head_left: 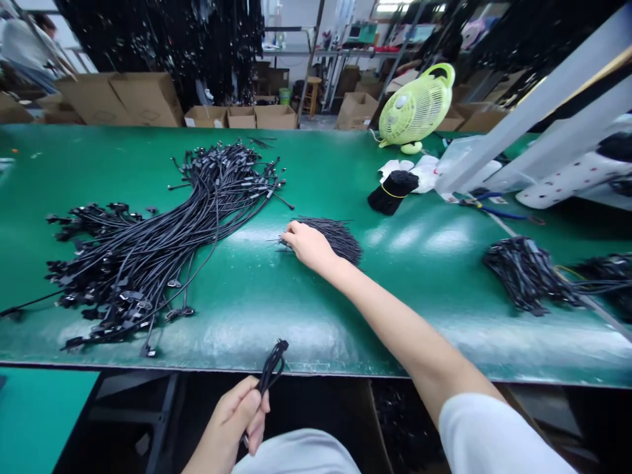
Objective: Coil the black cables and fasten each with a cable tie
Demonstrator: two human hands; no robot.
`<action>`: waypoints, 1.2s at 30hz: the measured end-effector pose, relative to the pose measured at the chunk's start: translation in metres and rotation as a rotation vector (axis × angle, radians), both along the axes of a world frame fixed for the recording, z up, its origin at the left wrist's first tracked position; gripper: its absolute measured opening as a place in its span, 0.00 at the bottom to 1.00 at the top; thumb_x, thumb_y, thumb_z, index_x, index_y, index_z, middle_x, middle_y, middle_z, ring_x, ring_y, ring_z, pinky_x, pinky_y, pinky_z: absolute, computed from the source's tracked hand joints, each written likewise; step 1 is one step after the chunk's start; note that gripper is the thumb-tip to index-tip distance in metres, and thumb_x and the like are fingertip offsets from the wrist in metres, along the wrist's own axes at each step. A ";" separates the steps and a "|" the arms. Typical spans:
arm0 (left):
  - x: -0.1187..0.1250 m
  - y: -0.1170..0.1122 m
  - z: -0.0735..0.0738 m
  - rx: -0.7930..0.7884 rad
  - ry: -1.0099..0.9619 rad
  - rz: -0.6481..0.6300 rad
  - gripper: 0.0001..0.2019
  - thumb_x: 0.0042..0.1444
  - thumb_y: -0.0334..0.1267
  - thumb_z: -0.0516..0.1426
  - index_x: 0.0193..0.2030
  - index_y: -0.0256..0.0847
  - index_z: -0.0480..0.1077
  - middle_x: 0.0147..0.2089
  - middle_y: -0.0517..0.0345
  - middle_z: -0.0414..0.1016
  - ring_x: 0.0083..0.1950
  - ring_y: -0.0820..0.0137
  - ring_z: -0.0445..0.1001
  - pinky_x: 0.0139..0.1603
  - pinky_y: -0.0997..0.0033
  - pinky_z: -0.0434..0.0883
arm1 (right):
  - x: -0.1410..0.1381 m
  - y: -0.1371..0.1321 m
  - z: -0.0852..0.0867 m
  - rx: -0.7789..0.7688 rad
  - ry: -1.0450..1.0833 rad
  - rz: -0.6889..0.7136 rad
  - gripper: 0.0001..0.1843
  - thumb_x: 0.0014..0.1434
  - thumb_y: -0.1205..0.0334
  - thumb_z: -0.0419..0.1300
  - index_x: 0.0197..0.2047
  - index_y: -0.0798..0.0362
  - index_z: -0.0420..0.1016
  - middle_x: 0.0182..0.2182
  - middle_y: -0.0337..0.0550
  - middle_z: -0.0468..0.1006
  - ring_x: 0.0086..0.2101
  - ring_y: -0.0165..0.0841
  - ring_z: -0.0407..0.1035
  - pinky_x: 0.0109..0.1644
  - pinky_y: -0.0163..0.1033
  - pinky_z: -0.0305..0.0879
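Note:
My left hand (241,411) is closed around a folded black cable (271,368), held in front of the table's near edge. The cable's looped end sticks up above the fingers. My right hand (309,243) reaches out over the table, its fingertips pinched at the left end of a pile of thin black twist ties (340,237). Part of that pile is hidden under the hand. To the left of it lies a large heap of loose black cables (172,224) with connectors at both ends.
A rubber-banded black bundle (392,191) stands on the green table (316,309) before a light green fan (417,108). Folded cable bundles (530,273) and blue-handled pliers (496,209) lie at the right, by slanted metal posts. Cardboard boxes (123,99) and a person (29,49) are beyond the table.

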State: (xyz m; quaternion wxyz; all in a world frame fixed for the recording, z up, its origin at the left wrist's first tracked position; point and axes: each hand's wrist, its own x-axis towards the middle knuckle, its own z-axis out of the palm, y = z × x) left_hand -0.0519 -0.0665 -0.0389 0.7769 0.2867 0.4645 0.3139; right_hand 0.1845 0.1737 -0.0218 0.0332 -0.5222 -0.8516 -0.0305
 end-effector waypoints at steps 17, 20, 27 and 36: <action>0.000 0.023 -0.009 0.201 -0.073 0.219 0.19 0.62 0.49 0.55 0.53 0.38 0.64 0.23 0.70 0.57 0.20 0.79 0.59 0.23 0.78 0.59 | -0.067 -0.174 -0.009 -0.448 0.927 0.088 0.07 0.64 0.65 0.56 0.36 0.52 0.74 0.28 0.38 0.73 0.28 0.28 0.66 0.32 0.32 0.61; -0.001 0.024 -0.016 0.285 0.006 0.207 0.19 0.64 0.48 0.53 0.52 0.34 0.68 0.23 0.68 0.58 0.21 0.79 0.60 0.25 0.77 0.62 | -0.077 -0.197 -0.020 -0.357 0.892 0.098 0.07 0.65 0.66 0.54 0.37 0.53 0.73 0.29 0.39 0.72 0.26 0.27 0.66 0.30 0.32 0.62; -0.008 0.023 -0.016 0.808 0.608 0.057 0.20 0.66 0.38 0.46 0.60 0.36 0.68 0.46 0.45 0.77 0.44 0.64 0.75 0.51 0.62 0.72 | -0.078 -0.187 -0.003 0.420 0.297 0.656 0.14 0.63 0.75 0.49 0.39 0.58 0.75 0.35 0.47 0.78 0.35 0.34 0.69 0.45 0.43 0.63; -0.026 0.025 0.009 0.199 0.090 -0.156 0.24 0.63 0.27 0.47 0.65 0.39 0.63 0.22 0.67 0.61 0.21 0.78 0.60 0.25 0.78 0.65 | -0.074 -0.167 0.016 0.520 0.039 1.078 0.26 0.61 0.77 0.39 0.44 0.58 0.77 0.42 0.52 0.78 0.42 0.42 0.70 0.50 0.50 0.63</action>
